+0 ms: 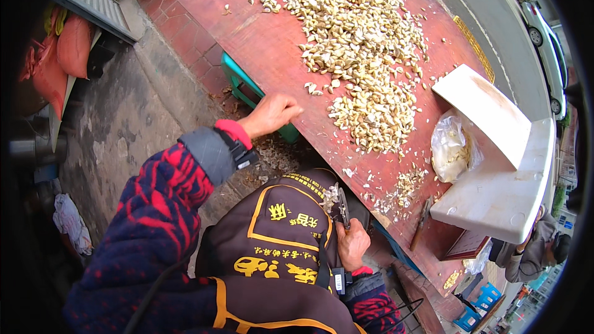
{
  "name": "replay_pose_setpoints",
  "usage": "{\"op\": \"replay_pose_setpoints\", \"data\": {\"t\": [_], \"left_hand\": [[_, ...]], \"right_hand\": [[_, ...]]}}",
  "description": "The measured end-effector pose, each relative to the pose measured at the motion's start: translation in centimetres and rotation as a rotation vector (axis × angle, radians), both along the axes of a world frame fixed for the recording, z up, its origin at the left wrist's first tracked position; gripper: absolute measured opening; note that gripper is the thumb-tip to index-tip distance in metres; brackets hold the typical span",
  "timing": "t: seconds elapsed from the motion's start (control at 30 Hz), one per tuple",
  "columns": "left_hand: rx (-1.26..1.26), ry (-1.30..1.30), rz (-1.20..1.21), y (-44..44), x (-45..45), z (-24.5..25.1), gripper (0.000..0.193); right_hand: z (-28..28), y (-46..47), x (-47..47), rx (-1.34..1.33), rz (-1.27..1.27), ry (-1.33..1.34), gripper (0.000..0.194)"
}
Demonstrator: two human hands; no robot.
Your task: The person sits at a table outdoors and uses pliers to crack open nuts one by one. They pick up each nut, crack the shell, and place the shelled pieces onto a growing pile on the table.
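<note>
My left hand [274, 112] hangs just over the near edge of the red tabletop [236, 18], its fingers curled. Whether anything is pinched in them cannot be seen. Down by my lap, my right hand [353, 243] is wrapped around a dark metal scissor-like tool [343, 208]. Whitish peel scraps [330, 198] lie against the tool's far end, over my dark brown apron [278, 227]. A large heap of pale, clove-shaped pieces [357, 41], probably garlic cloves, spreads across the tabletop beyond both hands.
A knife [421, 223] lies near the table edge at right, beside scattered peelings [400, 190]. Behind it are a plastic bag of pale pieces [451, 153] and a white foam box [496, 190]. A green stool [241, 81] stands under the table. Another person [533, 246] is at far right.
</note>
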State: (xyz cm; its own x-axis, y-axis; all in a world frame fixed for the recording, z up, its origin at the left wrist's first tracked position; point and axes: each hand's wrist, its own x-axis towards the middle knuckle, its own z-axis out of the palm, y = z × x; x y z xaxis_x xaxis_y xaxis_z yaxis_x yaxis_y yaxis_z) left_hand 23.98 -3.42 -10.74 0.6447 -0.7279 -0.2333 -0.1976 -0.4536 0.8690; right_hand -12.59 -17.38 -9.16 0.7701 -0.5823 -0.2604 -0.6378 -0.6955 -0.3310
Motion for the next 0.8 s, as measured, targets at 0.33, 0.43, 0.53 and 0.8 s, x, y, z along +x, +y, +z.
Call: {"op": "replay_pose_setpoints", "data": {"t": [0.33,0.43,0.53,0.8], "left_hand": [[-0.033,-0.491,0.167,-7.9,9.5,-0.5,0.018],[-0.025,-0.504,0.126,-10.2,10.1,-0.9,0.020],[-0.019,-0.618,0.090,-11.8,10.3,-1.7,0.022],[-0.026,-0.648,0.063,-11.2,11.1,-3.8,0.023]], "right_hand": [[-0.3,-0.5,2.4,0.027,0.078,-0.022,0.025],[-0.2,-0.7,3.0,0.045,0.084,-0.026,0.024],[-0.3,-1.1,3.3,0.049,0.084,-0.032,0.023],[-0.8,-1.5,3.3,0.067,0.059,-0.051,0.024]]}}
